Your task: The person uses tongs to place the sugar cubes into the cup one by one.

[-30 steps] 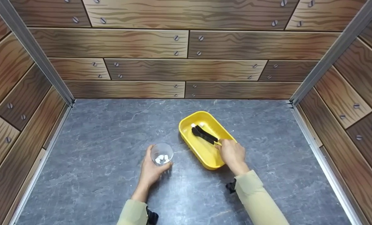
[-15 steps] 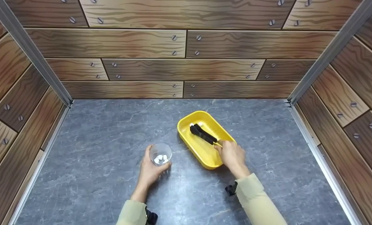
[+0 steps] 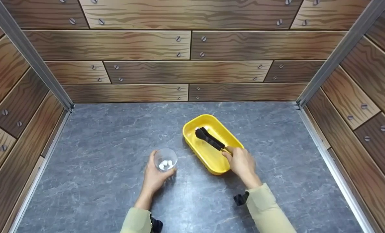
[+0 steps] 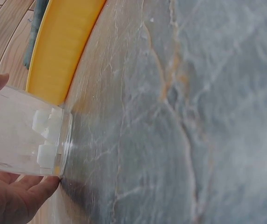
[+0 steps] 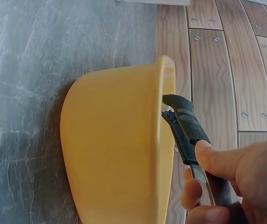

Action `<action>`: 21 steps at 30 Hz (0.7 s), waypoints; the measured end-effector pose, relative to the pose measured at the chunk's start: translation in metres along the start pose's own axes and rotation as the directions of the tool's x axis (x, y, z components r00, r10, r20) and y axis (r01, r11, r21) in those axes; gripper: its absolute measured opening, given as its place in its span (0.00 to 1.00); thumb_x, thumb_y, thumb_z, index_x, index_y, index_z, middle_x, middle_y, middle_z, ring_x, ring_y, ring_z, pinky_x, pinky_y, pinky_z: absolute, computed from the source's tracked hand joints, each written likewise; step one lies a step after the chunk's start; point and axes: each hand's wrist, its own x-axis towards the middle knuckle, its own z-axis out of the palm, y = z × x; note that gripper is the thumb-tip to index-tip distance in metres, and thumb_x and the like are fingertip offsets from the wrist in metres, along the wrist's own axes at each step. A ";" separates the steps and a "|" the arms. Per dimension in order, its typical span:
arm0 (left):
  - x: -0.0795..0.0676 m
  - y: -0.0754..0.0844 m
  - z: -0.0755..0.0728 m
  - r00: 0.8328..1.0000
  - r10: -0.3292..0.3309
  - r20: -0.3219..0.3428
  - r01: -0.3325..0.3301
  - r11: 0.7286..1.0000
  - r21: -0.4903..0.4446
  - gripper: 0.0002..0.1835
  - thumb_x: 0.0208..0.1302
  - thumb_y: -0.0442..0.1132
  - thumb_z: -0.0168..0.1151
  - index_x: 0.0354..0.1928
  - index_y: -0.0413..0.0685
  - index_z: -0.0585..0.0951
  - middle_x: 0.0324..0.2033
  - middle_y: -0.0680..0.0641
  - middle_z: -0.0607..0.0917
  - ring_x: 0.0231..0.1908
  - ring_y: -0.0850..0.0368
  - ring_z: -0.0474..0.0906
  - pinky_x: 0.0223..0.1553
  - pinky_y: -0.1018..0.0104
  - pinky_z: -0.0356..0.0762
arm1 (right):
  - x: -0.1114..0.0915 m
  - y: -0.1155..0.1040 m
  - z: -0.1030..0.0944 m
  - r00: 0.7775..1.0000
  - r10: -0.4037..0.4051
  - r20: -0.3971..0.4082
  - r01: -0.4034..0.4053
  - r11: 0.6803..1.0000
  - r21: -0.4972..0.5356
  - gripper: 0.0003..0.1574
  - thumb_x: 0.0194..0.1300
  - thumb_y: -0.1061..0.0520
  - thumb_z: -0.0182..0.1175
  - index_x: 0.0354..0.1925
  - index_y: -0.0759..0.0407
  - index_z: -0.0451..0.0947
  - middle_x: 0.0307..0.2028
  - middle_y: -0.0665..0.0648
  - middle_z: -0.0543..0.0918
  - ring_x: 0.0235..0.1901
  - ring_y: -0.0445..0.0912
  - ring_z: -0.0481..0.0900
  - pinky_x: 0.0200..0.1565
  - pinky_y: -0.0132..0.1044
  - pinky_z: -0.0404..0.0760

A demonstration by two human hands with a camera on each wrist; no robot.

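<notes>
My left hand grips a clear plastic cup on the grey floor, thumb and fingers curled round its sides. Several white cubes lie at the cup's bottom. To its right stands a yellow tub, set at a slant. In my right hand are black-tipped tongs, pinched between thumb and fingers and reaching into the tub's far end. A bit of white shows between the tong tips in the right wrist view; the rest of it is hidden behind the tips and the tub's rim.
The grey marbled surface is enclosed by wood-patterned walls at the back and both sides, with metal strips along the corners. The tub's raised rim stands close to the right hand.
The tong tips have drawn closer together and now cover more of the white pieces at the tub's far end. My left hand and the cup keep their place; the head view shifts slightly.
</notes>
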 end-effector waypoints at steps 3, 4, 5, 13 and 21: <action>0.000 0.000 0.000 1.000 -0.002 0.000 0.002 1.000 0.001 0.55 0.38 0.45 0.82 0.69 0.41 0.62 0.61 0.33 0.73 0.60 0.36 0.70 0.61 0.43 0.67 | -0.001 0.001 -0.001 1.000 0.007 0.007 -0.007 0.999 0.039 0.20 0.66 0.47 0.64 0.52 0.55 0.84 0.43 0.64 0.86 0.33 0.58 0.82 0.31 0.55 0.77; 0.000 0.000 0.000 1.000 -0.003 0.000 0.003 1.000 0.000 0.55 0.38 0.45 0.82 0.69 0.41 0.62 0.61 0.33 0.73 0.60 0.36 0.70 0.61 0.43 0.66 | -0.002 0.001 -0.002 1.000 0.011 0.013 -0.011 0.998 0.055 0.21 0.66 0.47 0.64 0.54 0.55 0.84 0.44 0.64 0.86 0.34 0.57 0.82 0.32 0.55 0.77; 0.000 0.000 0.000 1.000 -0.003 -0.001 0.003 1.000 -0.001 0.55 0.38 0.44 0.82 0.69 0.41 0.63 0.61 0.33 0.73 0.60 0.36 0.70 0.61 0.43 0.66 | -0.002 0.001 -0.002 1.000 0.016 0.019 -0.017 0.997 0.069 0.23 0.66 0.47 0.64 0.55 0.56 0.83 0.46 0.64 0.85 0.35 0.57 0.82 0.34 0.55 0.78; 0.000 -0.001 0.001 1.000 0.004 -0.011 -0.004 1.000 0.006 0.55 0.37 0.44 0.83 0.69 0.41 0.63 0.60 0.32 0.73 0.59 0.35 0.70 0.60 0.42 0.67 | -0.007 0.001 -0.006 1.000 0.009 0.020 -0.011 0.992 0.127 0.24 0.66 0.47 0.64 0.57 0.57 0.82 0.48 0.64 0.84 0.32 0.54 0.78 0.33 0.52 0.77; 0.000 -0.001 0.000 1.000 0.004 -0.015 -0.004 1.000 0.012 0.56 0.37 0.44 0.83 0.70 0.39 0.62 0.61 0.31 0.73 0.59 0.35 0.70 0.60 0.42 0.67 | -0.013 -0.009 -0.010 0.999 -0.010 0.038 0.002 0.983 0.185 0.25 0.67 0.49 0.64 0.57 0.59 0.81 0.49 0.62 0.85 0.27 0.49 0.75 0.29 0.42 0.73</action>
